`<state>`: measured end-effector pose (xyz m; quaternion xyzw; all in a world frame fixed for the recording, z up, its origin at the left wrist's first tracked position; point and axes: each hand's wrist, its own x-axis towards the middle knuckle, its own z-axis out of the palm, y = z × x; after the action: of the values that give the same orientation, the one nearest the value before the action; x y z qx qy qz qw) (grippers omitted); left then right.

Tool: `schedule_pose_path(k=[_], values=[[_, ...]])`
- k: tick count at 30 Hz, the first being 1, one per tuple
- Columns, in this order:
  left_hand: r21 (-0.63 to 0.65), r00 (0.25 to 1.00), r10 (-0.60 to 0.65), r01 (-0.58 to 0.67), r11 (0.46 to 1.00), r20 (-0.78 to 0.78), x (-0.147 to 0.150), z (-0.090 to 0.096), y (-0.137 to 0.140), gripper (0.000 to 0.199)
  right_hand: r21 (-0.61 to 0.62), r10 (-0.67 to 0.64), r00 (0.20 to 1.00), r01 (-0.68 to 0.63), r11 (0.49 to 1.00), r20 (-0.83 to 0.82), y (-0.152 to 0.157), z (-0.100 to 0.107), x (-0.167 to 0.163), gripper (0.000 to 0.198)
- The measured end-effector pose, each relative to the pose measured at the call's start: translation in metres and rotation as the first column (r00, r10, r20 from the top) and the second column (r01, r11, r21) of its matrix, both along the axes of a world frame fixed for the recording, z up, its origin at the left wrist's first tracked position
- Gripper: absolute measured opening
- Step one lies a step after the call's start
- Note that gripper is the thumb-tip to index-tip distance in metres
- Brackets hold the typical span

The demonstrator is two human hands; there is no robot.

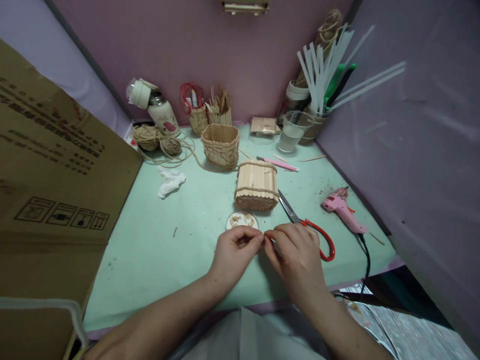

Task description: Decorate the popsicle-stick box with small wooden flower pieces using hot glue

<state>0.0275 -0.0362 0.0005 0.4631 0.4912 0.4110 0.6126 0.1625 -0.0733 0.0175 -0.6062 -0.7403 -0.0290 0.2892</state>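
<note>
My left hand (pixel 236 255) and my right hand (pixel 294 255) meet fingertip to fingertip above the table's near part. Both are closed in a pinch; whatever sits between the fingertips is too small to make out. Just beyond my left hand lies a small round white dish (pixel 242 218) with light wooden bits in it, its near edge partly hidden. Behind the dish, a basket of wooden sticks bound with twine (pixel 257 182) lies on its side. Scissors with red handles (pixel 318 232) rest beside my right hand, partly covered by it.
A pink glue gun (pixel 345 212) lies at the right, its cord over the edge. Farther back are a second wooden basket (pixel 221 145), twine balls (pixel 150 137), a pink craft knife (pixel 279 164), a plastic cup (pixel 292 135) and glue sticks (pixel 318 75). A cardboard box (pixel 56 175) stands left.
</note>
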Motion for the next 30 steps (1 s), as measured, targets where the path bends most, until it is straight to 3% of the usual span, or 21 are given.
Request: schedule_pose_path(k=[6, 12, 17, 22, 26, 30], values=[[0.041, 0.995, -0.077, 0.079, 0.996, -0.064, 0.001, -0.003, -0.002, 0.006, 0.029, 0.025, 0.999, -0.026, 0.999, 0.027, 0.001, -0.009, 0.003, 0.020], [-0.039, 0.994, -0.103, 0.102, 0.994, -0.042, 0.001, -0.003, -0.001, 0.008, -0.095, -0.045, 0.938, 0.013, 0.995, -0.343, 0.002, -0.021, 0.006, 0.019], [-0.152, 0.991, -0.109, 0.120, 0.981, 0.079, 0.001, -0.002, 0.001, 0.014, -0.178, -0.091, 0.848, -0.004, 0.984, -0.523, -0.003, -0.014, 0.012, 0.018], [-0.042, 0.973, -0.184, 0.191, 0.981, 0.139, -0.006, -0.004, 0.004, 0.014, -0.286, -0.057, 0.814, -0.137, 0.948, -0.578, -0.011, -0.007, 0.016, 0.032], [0.162, 0.967, -0.232, 0.214, 0.963, 0.106, -0.011, -0.007, 0.006, 0.009, -0.401, -0.145, 0.638, -0.276, 0.874, -0.756, -0.009, -0.007, 0.020, 0.026], [0.287, 0.966, -0.255, 0.235, 0.929, 0.033, -0.011, -0.008, 0.007, 0.008, -0.497, -0.307, 0.434, -0.445, 0.745, -0.847, -0.005, -0.004, 0.022, 0.029]])
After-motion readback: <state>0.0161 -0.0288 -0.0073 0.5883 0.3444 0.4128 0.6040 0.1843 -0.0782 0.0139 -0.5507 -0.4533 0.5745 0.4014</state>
